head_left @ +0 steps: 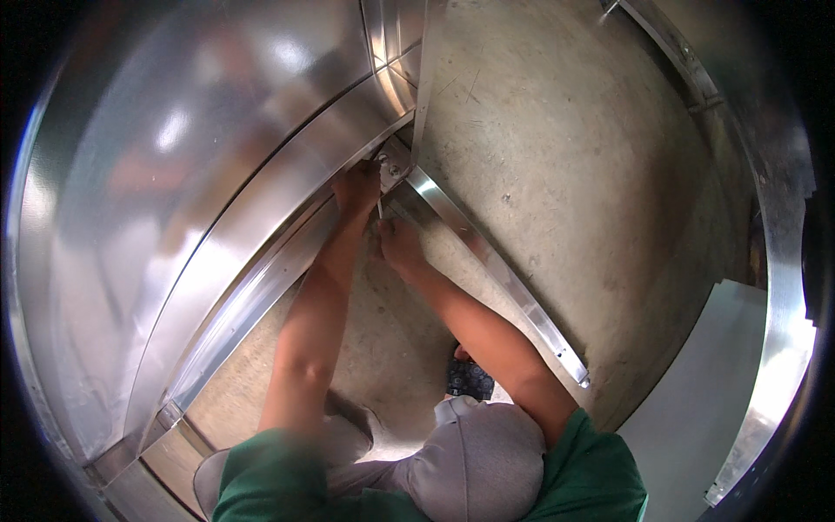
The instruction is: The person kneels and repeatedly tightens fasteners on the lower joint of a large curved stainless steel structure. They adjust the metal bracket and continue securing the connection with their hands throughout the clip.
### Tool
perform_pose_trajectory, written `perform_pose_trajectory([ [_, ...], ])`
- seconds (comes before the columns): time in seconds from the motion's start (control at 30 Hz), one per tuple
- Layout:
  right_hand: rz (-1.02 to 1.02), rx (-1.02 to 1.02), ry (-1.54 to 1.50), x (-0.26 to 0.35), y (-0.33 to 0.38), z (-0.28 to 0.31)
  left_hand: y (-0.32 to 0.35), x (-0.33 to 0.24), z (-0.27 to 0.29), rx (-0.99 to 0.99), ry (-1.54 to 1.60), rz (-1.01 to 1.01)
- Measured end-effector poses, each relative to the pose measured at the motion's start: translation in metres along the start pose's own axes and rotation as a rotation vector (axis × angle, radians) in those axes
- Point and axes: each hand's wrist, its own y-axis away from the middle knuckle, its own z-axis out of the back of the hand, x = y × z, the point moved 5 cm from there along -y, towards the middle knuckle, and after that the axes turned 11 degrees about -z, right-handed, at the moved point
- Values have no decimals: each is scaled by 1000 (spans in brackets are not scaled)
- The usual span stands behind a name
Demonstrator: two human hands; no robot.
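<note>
Fingers of the right hand point(401, 244) appear closed on a slim rod point(380, 209), long axis toward the corner plate point(395, 163) ahead, at the steel bar's point(500, 270) far end. Left hand point(355, 187) lies nearer that plate, beside the steel panel's point(287, 178) edge; finger state undetermined.

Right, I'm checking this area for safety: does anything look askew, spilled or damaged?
Nothing looks spilled or plainly damaged. The one oddity is the metal bar: it slants out over the floor from the corner plate by the left hand and right hand, yet its far end seems joined to nothing.
</note>
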Motion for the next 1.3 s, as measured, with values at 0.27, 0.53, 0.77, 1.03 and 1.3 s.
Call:
perform_pose_trajectory([
  [0.27,252,-269,313,18,11,36,-6,18,-25,8,197,259],
  [0.53,605,-451,519,72,21,71,9,-16,-6,-195,814,459],
  [0.77,678,-486,558,117,29,67,11,-17,-9,-204,1222,681],
  [1.03,569,-433,448,113,32,55,12,-20,-10,-143,1365,718],
  [1.3,485,-361,378,61,24,60,16,5,-19,0,1028,595],
])
